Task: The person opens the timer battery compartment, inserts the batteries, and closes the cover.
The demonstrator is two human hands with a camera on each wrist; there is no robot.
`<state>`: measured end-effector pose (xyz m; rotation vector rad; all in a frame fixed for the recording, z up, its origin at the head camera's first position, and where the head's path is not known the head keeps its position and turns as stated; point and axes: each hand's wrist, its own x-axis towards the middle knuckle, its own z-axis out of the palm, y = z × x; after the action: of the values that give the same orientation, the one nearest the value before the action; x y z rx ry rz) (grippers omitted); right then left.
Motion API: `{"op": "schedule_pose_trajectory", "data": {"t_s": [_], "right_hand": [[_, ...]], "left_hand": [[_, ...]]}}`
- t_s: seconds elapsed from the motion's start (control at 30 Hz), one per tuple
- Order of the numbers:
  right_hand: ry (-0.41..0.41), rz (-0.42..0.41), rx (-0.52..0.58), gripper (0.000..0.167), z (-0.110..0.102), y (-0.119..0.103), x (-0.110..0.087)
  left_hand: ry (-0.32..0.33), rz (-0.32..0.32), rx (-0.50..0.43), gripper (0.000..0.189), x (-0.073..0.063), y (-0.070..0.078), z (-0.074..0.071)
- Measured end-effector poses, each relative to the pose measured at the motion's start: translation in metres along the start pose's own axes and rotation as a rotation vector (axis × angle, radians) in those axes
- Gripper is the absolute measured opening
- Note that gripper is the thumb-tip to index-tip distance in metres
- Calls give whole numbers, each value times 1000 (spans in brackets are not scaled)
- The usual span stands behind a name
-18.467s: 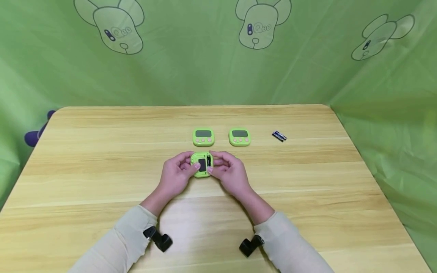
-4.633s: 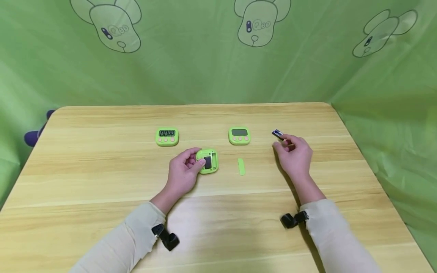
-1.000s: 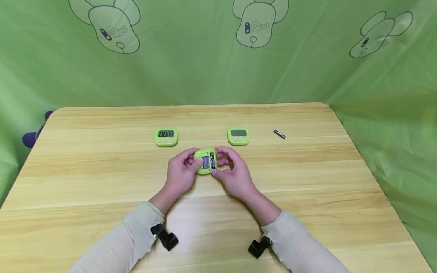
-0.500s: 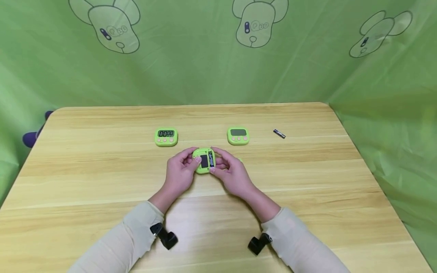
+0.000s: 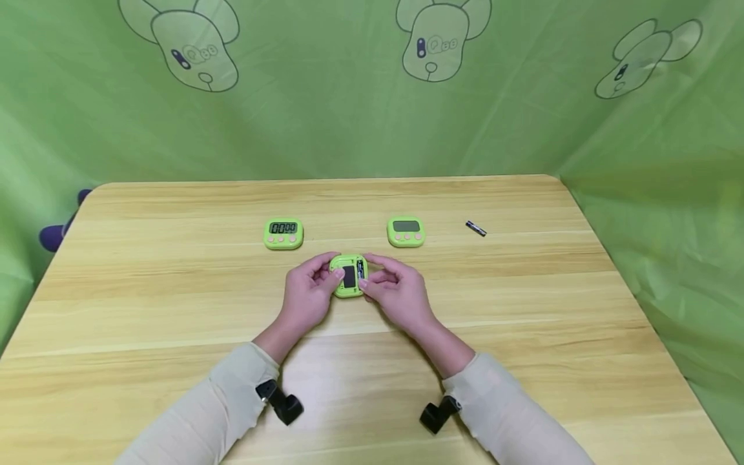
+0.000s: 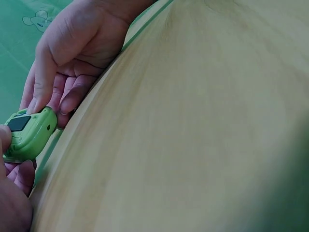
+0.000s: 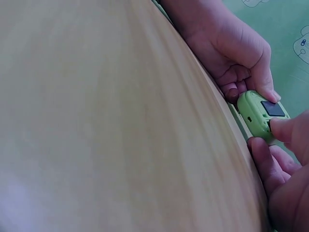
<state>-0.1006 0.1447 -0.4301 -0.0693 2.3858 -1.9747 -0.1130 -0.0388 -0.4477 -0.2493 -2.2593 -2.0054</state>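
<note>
A green digital timer (image 5: 349, 289), back side up, is held between both hands over the table. My left hand (image 5: 307, 294) grips its left side, thumb beside the dark square pad (image 5: 349, 276). On the right side my right hand (image 5: 401, 294) pinches the timer, its thumb on the lower part of a dark AAA battery (image 5: 360, 268) lying in the uncovered slot. From the side, the right wrist view shows the timer (image 7: 256, 113) with a thumb from each hand on its back. The left wrist view also shows the timer (image 6: 36, 133) between the hands.
A second green timer (image 5: 283, 234) reads 00:00 at the left; a third timer (image 5: 405, 232) has a blank screen. One loose battery (image 5: 476, 228) lies to their right. All rest on the wooden table (image 5: 174, 290), with a green curtain (image 5: 325, 129) behind.
The left timer now shows digits. One battery has left the loose pair and a battery sits in the held timer's slot. The right thumb has moved up onto it; the green cover strip is hidden.
</note>
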Motion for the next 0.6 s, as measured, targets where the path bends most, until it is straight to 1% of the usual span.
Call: {"op": "schedule_pose_trajectory", "data": {"t_s": [0.07, 0.13, 0.23, 0.33, 0.4, 0.47, 0.6], "right_hand": [[14, -19, -32, 46, -2, -1, -2], [28, -58, -87, 44, -8, -3, -4], [71, -130, -230, 40, -21, -8, -8], [137, -164, -377, 38, -37, -12, -9], [164, -154, -465, 39, -46, -12, -9], [172, -128, -533, 40, -53, -11, -8], [149, -54, -603, 42, -58, -9, -7]], "left_hand": [[2, -6, -4, 30, 0, 0, 1], [0, -11, -9, 30, 0, 0, 2], [-3, -8, -7, 30, 0, 1, 2], [-1, 0, -3, 31, 0, 2, 1], [0, 2, 1, 31, 1, 2, 1], [2, -1, 0, 31, 1, 2, 0], [3, -11, -2, 31, 0, 1, 1]]}}
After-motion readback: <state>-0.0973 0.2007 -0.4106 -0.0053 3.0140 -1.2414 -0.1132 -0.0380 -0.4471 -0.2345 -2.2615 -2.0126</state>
